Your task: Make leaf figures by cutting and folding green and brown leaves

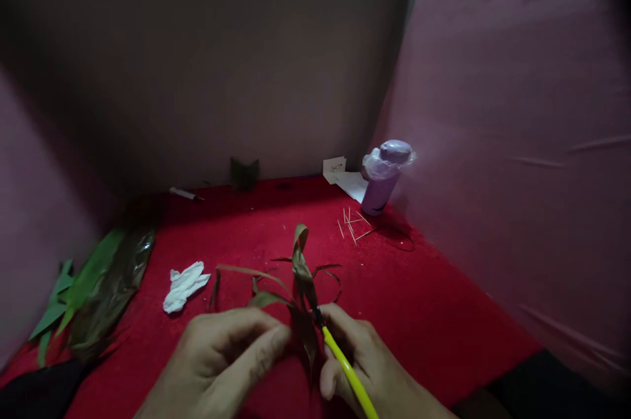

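Low in the middle of the head view, my left hand [221, 356] is closed, thumb and forefinger pressed together beside a folded brown-green leaf [302, 274]. Whatever is between those fingertips is hidden. My right hand [367, 356] is closed around a slim yellow-handled tool [348, 366]; its dark end meets the lower part of the leaf, and its kind is unclear. The leaf stands upright with a looped top, and narrow strips curl out from it to both sides. One long strip [254, 271] arches to the left above my left hand.
A crumpled white tissue [185, 286] lies on the red cloth [419, 300]. Green and brown leaves [111, 281] are at the left. At the back are a syringe [185, 193], a green leaf piece [244, 173], white cards [351, 183], toothpicks [351, 225] and a purple plastic-wrapped container [382, 189].
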Action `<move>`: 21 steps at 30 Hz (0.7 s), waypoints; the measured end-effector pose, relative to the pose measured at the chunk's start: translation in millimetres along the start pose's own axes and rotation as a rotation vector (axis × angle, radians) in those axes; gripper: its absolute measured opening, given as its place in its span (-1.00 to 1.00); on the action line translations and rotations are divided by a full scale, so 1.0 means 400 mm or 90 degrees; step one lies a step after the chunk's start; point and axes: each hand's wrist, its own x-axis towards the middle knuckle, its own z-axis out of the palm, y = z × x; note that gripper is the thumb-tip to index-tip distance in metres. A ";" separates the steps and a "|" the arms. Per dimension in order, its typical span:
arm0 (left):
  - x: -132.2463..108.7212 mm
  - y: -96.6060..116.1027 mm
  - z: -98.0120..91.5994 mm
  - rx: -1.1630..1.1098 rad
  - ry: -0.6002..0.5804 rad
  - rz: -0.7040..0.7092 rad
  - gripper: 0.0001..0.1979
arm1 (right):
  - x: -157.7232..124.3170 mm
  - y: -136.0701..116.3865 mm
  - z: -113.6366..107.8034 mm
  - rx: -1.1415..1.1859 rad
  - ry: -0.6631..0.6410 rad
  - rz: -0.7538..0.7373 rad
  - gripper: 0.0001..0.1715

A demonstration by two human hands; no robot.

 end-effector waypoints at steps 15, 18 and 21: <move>0.133 -0.024 -0.005 -0.280 0.119 -0.087 -0.87 | -0.013 -0.005 0.041 -0.082 -0.029 0.022 -0.65; 0.125 -0.037 -0.002 -0.394 0.129 -0.110 -0.85 | -0.014 0.006 0.039 0.055 -0.057 0.009 -0.57; 0.119 -0.057 0.003 -0.415 0.162 -0.109 -0.80 | -0.014 0.019 0.041 0.178 -0.109 -0.013 -0.26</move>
